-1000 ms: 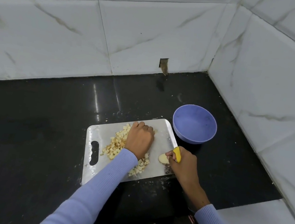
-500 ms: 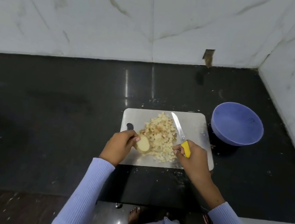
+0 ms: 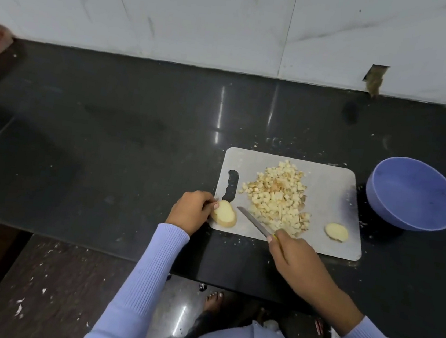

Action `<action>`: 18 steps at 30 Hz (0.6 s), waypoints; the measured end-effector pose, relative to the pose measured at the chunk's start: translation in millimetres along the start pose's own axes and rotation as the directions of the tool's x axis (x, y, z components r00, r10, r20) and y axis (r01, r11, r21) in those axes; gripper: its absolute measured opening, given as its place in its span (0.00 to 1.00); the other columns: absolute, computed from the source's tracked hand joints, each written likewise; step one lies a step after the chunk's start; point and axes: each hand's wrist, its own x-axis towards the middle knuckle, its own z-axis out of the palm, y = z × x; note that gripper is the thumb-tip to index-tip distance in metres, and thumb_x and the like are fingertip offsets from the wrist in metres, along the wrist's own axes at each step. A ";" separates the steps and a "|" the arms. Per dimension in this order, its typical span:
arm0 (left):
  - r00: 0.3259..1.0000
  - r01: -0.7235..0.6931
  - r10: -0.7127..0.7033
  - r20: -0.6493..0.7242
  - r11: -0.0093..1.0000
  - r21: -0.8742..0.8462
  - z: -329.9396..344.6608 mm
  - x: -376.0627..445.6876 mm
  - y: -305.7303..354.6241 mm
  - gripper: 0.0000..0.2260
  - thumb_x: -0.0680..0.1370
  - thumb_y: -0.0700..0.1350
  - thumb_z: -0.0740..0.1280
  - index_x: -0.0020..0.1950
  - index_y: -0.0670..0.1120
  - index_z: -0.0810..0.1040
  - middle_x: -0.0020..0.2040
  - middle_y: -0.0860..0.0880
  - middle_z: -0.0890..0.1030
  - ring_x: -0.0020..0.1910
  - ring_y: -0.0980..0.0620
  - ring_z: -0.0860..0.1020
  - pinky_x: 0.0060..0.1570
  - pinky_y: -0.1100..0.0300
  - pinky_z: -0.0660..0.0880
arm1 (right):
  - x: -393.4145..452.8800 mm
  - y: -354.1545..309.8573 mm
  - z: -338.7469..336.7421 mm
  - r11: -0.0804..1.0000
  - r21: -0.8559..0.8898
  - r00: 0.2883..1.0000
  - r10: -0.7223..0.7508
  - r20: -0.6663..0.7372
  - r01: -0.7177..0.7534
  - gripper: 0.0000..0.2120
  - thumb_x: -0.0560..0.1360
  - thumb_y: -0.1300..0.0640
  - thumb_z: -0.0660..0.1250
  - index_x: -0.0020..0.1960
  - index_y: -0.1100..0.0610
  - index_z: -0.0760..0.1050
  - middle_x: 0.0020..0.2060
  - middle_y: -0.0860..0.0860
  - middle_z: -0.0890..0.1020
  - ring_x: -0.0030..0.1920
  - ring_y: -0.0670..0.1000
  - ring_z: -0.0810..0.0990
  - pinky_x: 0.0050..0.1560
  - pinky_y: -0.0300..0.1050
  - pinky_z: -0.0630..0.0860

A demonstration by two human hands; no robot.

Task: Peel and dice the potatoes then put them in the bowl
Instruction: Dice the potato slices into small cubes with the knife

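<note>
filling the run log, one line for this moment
left hand holds potato piece | right hand holds knife | bowl empty

I see a potato chunk (image 3: 224, 213), peeled and pale yellow, its cut face up, lying at the near left corner of the steel cutting board (image 3: 329, 182). A heap of diced potato (image 3: 278, 196), small pale cubes with some browned, covers the board's middle. One thin round potato slice (image 3: 336, 232) lies flat near the board's near right corner, apart from the heap. The blue bowl (image 3: 411, 203) stands upright on the tabletop just right of the board; I see no potato in it.
</note>
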 end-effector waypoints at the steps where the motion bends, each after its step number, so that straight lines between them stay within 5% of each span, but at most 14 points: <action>1: 0.999 -0.011 0.010 -0.041 1.000 -0.010 1.2 -0.2 -1.3 0.06 0.79 0.45 0.65 0.51 0.47 0.81 0.46 0.50 0.82 0.47 0.49 0.79 0.51 0.51 0.76 | -5.2 2.8 0.8 1.000 -0.030 1.000 0.008 0.011 -0.007 0.13 0.82 0.48 0.51 0.43 0.53 0.65 0.31 0.50 0.74 0.34 0.52 0.75 0.38 0.50 0.72; 4: 0.988 -0.071 0.064 -0.139 0.997 -0.043 7.3 -0.2 -3.0 0.05 0.77 0.41 0.67 0.50 0.45 0.81 0.47 0.49 0.81 0.46 0.51 0.78 0.49 0.55 0.76 | -17.2 9.9 1.0 0.994 -0.098 0.998 0.043 0.054 -0.037 0.13 0.82 0.48 0.51 0.42 0.52 0.65 0.31 0.48 0.74 0.34 0.51 0.75 0.38 0.49 0.72; 9: 0.964 -0.164 0.145 -0.223 0.984 -0.070 17.2 -1.1 0.2 0.04 0.76 0.36 0.67 0.48 0.39 0.82 0.44 0.48 0.77 0.38 0.54 0.74 0.38 0.76 0.68 | -20.5 14.2 1.5 0.977 -0.181 0.992 0.122 0.027 -0.116 0.13 0.82 0.47 0.51 0.45 0.53 0.67 0.34 0.50 0.75 0.37 0.52 0.76 0.39 0.48 0.72; 14: 0.936 -0.219 0.178 -0.304 0.970 -0.107 26.1 -4.7 -0.1 0.04 0.74 0.36 0.71 0.48 0.40 0.82 0.47 0.47 0.78 0.40 0.53 0.76 0.45 0.59 0.76 | -16.0 9.0 0.3 0.984 -0.085 0.988 0.155 -0.020 -0.156 0.15 0.82 0.47 0.51 0.43 0.55 0.68 0.33 0.52 0.76 0.36 0.53 0.76 0.38 0.50 0.72; 18: 0.934 -0.222 0.202 -0.295 0.974 -0.037 40.8 -20.0 1.4 0.14 0.70 0.44 0.76 0.54 0.42 0.82 0.54 0.48 0.77 0.51 0.49 0.74 0.49 0.55 0.75 | -1.3 -9.4 6.1 0.995 -0.027 0.995 0.098 0.002 -0.098 0.14 0.82 0.48 0.49 0.44 0.54 0.66 0.34 0.51 0.76 0.36 0.53 0.76 0.37 0.48 0.68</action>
